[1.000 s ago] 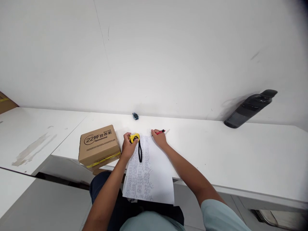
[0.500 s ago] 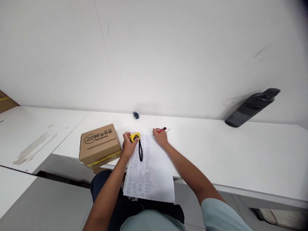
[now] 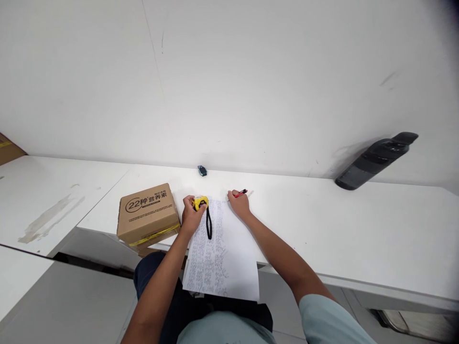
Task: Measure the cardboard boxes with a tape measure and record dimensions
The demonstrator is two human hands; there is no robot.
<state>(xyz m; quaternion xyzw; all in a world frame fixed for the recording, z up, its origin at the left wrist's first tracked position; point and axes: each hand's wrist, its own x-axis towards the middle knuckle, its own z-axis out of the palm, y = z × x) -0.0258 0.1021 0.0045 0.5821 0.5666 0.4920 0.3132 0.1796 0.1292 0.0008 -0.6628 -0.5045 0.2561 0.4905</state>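
Note:
Closed around a yellow tape measure (image 3: 202, 202) with a black wrist strap, my left hand (image 3: 191, 217) rests at the top left of a written sheet of paper (image 3: 238, 267). My right hand (image 3: 239, 204) grips a red and black pen (image 3: 241, 193) near the sheet's top right corner; the pen's tip is too small to make out. Rows of handwriting fill the left part of the paper, and its right part is blank. The lower end of the sheet hangs past the desk's front edge, above my lap.
A cardboard box (image 3: 148, 210) stands just left of my left hand, jutting over the desk's (image 3: 340, 229) front edge. A small dark key fob (image 3: 202, 170) lies near the wall. At the back right stands a black bottle (image 3: 375, 162). Another carton (image 3: 9, 149) is at far left.
Both hands keep their holds on the tape measure and the pen. The view has shifted very slightly; nothing else has visibly moved.

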